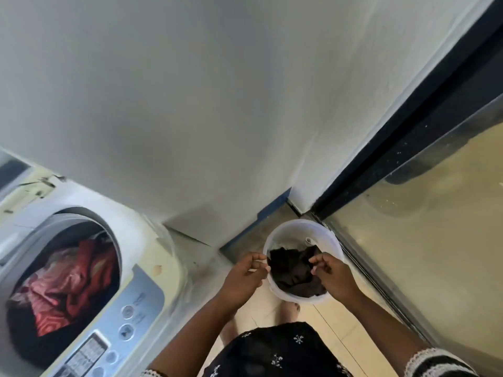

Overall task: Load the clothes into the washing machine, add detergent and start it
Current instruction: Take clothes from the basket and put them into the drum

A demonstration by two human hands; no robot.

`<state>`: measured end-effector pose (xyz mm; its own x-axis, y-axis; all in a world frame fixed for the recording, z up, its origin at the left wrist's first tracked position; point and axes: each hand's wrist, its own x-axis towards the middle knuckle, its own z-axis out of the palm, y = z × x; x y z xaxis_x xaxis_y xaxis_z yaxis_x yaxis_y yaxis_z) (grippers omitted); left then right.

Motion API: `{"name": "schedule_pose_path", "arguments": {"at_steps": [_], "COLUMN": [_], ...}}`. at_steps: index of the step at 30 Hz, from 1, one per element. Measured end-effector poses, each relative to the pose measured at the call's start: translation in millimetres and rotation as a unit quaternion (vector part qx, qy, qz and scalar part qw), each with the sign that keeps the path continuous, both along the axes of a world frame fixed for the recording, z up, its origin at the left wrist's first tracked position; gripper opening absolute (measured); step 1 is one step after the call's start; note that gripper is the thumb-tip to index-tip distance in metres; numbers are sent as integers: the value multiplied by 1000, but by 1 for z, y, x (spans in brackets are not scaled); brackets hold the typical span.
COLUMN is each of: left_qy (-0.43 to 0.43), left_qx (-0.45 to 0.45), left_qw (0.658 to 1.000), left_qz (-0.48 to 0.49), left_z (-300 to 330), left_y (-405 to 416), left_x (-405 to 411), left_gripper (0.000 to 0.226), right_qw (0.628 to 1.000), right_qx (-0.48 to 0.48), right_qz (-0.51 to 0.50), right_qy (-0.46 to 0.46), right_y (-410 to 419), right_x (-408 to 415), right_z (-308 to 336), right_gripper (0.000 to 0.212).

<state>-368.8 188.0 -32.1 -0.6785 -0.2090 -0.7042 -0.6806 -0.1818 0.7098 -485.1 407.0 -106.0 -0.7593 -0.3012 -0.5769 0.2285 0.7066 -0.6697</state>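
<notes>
A white bucket (283,229) stands on the floor by the wall corner, with dark clothes (292,270) bunched inside. My left hand (243,278) is at the bucket's left rim, thumb and fingers curled onto the left edge of the dark cloth. On the other side, my right hand (333,274) reaches into the bucket and its fingertips pinch the cloth. The top-loading washing machine (152,240) is at the left with its drum open, and red and pink clothes (68,284) lie inside it.
The machine's control panel (119,330), with round buttons and a display, faces me at the lower left. A glass sliding door with a dark frame (402,148) runs along the right. A plain white wall fills the background. My feet stand on pale tiles below the bucket.
</notes>
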Motion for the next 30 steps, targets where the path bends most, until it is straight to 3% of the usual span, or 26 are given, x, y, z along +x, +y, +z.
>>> {"name": "schedule_pose_path", "arguments": {"at_steps": [3,8,10,13,17,21,23,26,30], "left_qy": [-40,-89,-103,-128,-153,-167,-176,-191,-187], "left_qx": [-33,-82,-113,-133,-122,-120,-118,-114,-109], "left_qw": [998,990,981,969,965,960,956,951,949], "left_qz": [-24,-78,-120,-167,-174,-190,-204,-213,-229], "left_z": [-31,-95,-125,-167,-211,-231,-235,-232,-214], "left_y": [14,34,39,46,59,69,71,69,61], "left_x": [-18,-49,-61,-74,-84,-78,-68,-50,-28], "left_gripper": [18,21,25,31,31,29,28,28,38], "right_qw": [997,959,926,844,778,795,785,779,861], "right_qx": [44,141,173,232,272,253,259,278,208], "right_qz": [53,230,327,476,557,539,554,555,463], "right_qy": [-45,-84,-80,-90,-105,-121,-99,-84,-35], "right_y": [20,40,43,40,39,50,51,48,38], "right_x": [-16,-38,-44,-46,-37,-25,-21,-17,-3], "right_z": [-38,-124,-156,-195,-238,-262,-264,-253,-216], "right_gripper": [18,29,27,29,36,56,62,59,46]}}
